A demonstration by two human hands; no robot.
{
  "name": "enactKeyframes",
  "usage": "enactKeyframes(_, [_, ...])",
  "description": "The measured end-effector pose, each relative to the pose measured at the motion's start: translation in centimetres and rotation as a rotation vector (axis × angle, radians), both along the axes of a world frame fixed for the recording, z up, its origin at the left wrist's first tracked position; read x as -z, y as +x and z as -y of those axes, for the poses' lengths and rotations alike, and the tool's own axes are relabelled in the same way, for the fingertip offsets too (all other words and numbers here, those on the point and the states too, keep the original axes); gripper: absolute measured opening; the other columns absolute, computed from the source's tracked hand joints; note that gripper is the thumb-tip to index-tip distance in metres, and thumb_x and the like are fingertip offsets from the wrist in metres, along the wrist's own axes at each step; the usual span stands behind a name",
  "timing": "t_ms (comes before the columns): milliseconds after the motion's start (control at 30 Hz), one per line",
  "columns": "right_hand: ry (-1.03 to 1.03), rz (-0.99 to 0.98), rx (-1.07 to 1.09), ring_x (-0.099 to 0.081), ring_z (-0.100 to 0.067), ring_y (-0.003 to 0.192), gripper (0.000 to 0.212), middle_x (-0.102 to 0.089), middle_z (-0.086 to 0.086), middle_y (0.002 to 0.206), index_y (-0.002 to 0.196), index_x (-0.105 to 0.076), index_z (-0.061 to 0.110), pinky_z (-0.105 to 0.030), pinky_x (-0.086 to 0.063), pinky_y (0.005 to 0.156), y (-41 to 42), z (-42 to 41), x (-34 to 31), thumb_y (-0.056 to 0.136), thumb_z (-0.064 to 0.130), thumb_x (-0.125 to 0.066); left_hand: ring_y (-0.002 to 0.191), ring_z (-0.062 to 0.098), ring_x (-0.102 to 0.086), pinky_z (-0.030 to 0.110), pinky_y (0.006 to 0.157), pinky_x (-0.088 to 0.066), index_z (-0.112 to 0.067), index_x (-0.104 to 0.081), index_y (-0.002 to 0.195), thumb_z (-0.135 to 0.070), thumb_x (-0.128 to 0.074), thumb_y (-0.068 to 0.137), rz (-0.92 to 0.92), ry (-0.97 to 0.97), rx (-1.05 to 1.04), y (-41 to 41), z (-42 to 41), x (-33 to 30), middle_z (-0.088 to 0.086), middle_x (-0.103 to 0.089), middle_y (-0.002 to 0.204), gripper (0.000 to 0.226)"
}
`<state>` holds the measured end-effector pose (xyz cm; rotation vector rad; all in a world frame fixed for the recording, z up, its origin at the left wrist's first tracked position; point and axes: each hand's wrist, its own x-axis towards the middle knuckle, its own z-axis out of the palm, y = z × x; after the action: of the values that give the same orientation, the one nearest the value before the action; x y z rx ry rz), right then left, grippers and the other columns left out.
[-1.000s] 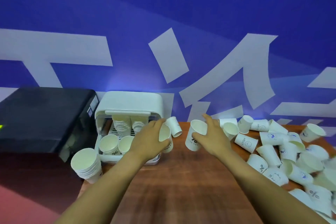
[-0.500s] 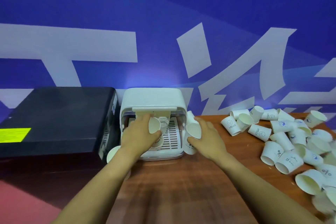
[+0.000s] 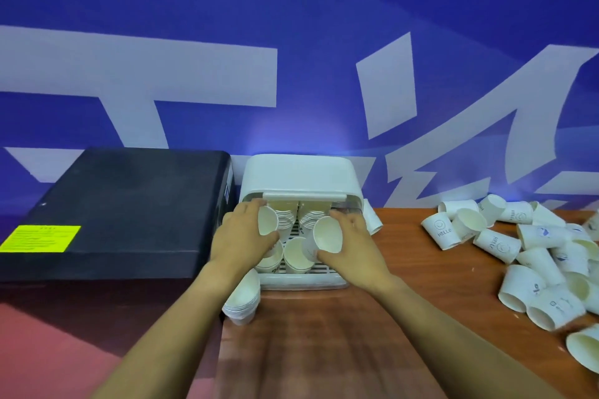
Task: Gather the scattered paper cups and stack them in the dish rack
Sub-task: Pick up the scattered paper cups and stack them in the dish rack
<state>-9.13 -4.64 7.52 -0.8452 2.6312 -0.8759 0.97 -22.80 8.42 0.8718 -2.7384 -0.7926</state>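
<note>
The white dish rack point(image 3: 299, 176) stands at the table's back left, its front open. Inside it are stacks of paper cups point(image 3: 285, 215) at the back and upright cups point(image 3: 295, 254) at the front. My left hand point(image 3: 241, 236) grips a white paper cup point(image 3: 267, 220) over the rack's left side. Over the rack's right side, my right hand point(image 3: 353, 249) grips another cup point(image 3: 327, 234), mouth facing me. Several scattered cups point(image 3: 531, 256) lie on the table at the right.
A black box point(image 3: 113, 210) with a yellow label sits left of the rack. A stack of cups point(image 3: 244, 300) stands at the table's left edge in front of the rack. One cup point(image 3: 372, 220) lies beside the rack's right wall. Bare wooden table point(image 3: 324, 334) lies in front.
Both hands have carried their cups from in front of the rack into its open front. The view has shifted left, so the scattered cups now lie farther right.
</note>
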Motion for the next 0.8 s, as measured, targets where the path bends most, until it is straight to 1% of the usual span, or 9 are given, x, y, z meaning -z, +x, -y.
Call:
enactKeyframes(100, [0.02, 0.021, -0.016, -0.043, -0.019, 0.123, 0.08, -0.031, 0.003, 0.132, 0.14, -0.033, 0.03, -0.034, -0.044, 0.098, -0.4, 1.6, 0.8, 0.073, 0.038, -0.075, 0.123, 0.024, -0.046, 0.037, 0.093, -0.046, -0.029, -0.037, 0.141, -0.04, -0.066, 0.081, 0.011, 0.011, 0.021, -0.3, 0.3, 0.5, -0.005, -0.042, 0.144, 0.067])
enactKeyframes(267, [0.053, 0.052, -0.044, -0.04, -0.016, 0.126, 0.079, -0.029, 0.004, 0.137, 0.142, -0.032, 0.028, -0.032, -0.04, 0.1, -0.8, 3.3, 2.3, 0.075, 0.038, -0.072, 0.119, 0.022, -0.049, 0.035, 0.09, -0.048, -0.03, -0.037, 0.14, -0.044, -0.066, 0.081, 0.022, -0.01, 0.037, -0.8, 1.0, 1.1, -0.007, -0.038, 0.142, 0.068])
enactKeyframes(400, [0.077, 0.073, -0.053, -0.04, -0.015, 0.126, 0.08, -0.028, 0.005, 0.137, 0.142, -0.032, 0.03, -0.034, -0.041, 0.102, -1.1, 3.7, 3.7, 0.075, 0.043, -0.072, 0.118, 0.019, -0.049, 0.033, 0.089, -0.047, -0.032, -0.036, 0.14, -0.046, -0.064, 0.081, 0.021, -0.032, 0.046, -0.6, 0.8, 1.7, -0.01, -0.037, 0.141, 0.067])
enactKeyframes(533, [0.097, 0.085, -0.054, -0.041, -0.015, 0.125, 0.078, -0.028, 0.005, 0.137, 0.141, -0.033, 0.03, -0.032, -0.041, 0.1, -1.8, 4.0, 4.7, 0.074, 0.043, -0.072, 0.121, 0.019, -0.047, 0.032, 0.094, -0.043, -0.033, -0.034, 0.141, -0.049, -0.062, 0.081, 0.114, -0.01, 0.064, -0.4, 0.6, 2.8, -0.01, -0.036, 0.142, 0.068])
enactKeyframes(667, [0.093, 0.123, -0.048, -0.04, -0.016, 0.126, 0.08, -0.028, 0.006, 0.138, 0.142, -0.033, 0.03, -0.035, -0.041, 0.101, -2.0, 4.5, 5.9, 0.074, 0.043, -0.073, 0.125, 0.023, -0.045, 0.036, 0.098, -0.042, -0.031, -0.034, 0.141, -0.05, -0.062, 0.081, 0.203, -0.001, 0.096, -1.3, 0.6, 4.1, -0.006, -0.037, 0.143, 0.069])
enactKeyframes(800, [0.083, 0.123, -0.019, -0.04, -0.015, 0.127, 0.081, -0.03, 0.006, 0.14, 0.143, -0.032, 0.029, -0.029, -0.039, 0.101, -2.0, 4.9, 7.1, 0.075, 0.045, -0.073, 0.126, 0.027, -0.045, 0.04, 0.099, -0.04, -0.028, -0.035, 0.141, -0.049, -0.061, 0.082, 0.289, -0.025, 0.102, -2.7, 0.6, 5.4, -0.002, -0.038, 0.143, 0.068])
